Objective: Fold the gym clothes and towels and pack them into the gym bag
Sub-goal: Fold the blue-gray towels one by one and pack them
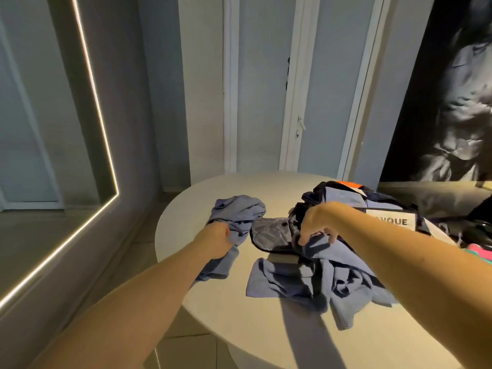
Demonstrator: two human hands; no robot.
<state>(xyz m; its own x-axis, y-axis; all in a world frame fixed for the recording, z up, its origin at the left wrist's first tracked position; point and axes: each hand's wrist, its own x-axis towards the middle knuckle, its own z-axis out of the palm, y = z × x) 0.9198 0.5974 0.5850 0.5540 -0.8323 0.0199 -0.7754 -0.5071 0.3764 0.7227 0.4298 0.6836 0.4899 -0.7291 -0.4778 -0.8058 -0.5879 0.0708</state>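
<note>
I am looking down at a round table [213, 302], and I judge that I am at the sorting step, with no folding begun yet. My left hand [217, 242] is gripping the left cloth [237, 213], a crumpled blue piece lying near the table's left edge, with my fingers curled tight into the fabric. My right hand [316, 227] is pinching the top of the right cloth [319, 280], a larger blue heap that is spreading in loose wrinkles toward the near edge. The two cloths are lying apart and seem to be separate pieces. The bag [372, 203] is sitting at the far right edge, just behind my right hand; it is dark with a white lettered label and looks open, its grey flap [271, 233] resting between the cloths. Next, I think, one cloth is needing to be laid flat on bare tabletop and smoothed before any fold. Both cloths look thin and limp, so they are likely to slump when lifted.
</note>
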